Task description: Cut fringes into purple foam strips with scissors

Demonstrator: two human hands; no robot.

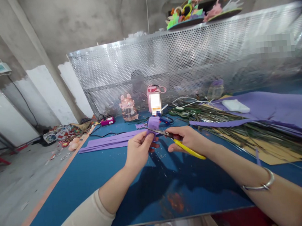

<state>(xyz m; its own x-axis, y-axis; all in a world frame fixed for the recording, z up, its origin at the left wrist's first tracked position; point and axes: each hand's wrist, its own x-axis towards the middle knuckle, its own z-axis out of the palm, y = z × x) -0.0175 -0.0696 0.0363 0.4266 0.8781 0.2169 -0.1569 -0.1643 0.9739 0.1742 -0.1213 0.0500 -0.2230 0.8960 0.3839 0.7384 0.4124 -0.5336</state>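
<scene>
Nearest the camera, a pale sleeve [80, 217] lies below and left of the scissors [181, 144], and a silver bracelet [266, 187] below and right of them. The right hand [190, 138] grips the scissors by their yellow handle; the blades point left and cross the purple piece [154, 122], though I cannot tell whether they cut into it. That piece, curled over, is at the blade end of the scissors, pinched between the thumb and fingers of the left hand [139, 149], above the table [112, 195]. Left of the scissors, long purple strips [105, 142] lie flat and overlapping, with a magenta box [107, 121] beyond them. Beyond the scissors stand a pink bottle [149, 101] and, farther left, a pink-topped jar [128, 107]; a blue tool [166, 120] lies nearer, partly hidden. Right of the scissors spread dark stems [240, 131], with a purple sheet [274, 107] behind and a white device [235, 106] resting on the sheet.
</scene>
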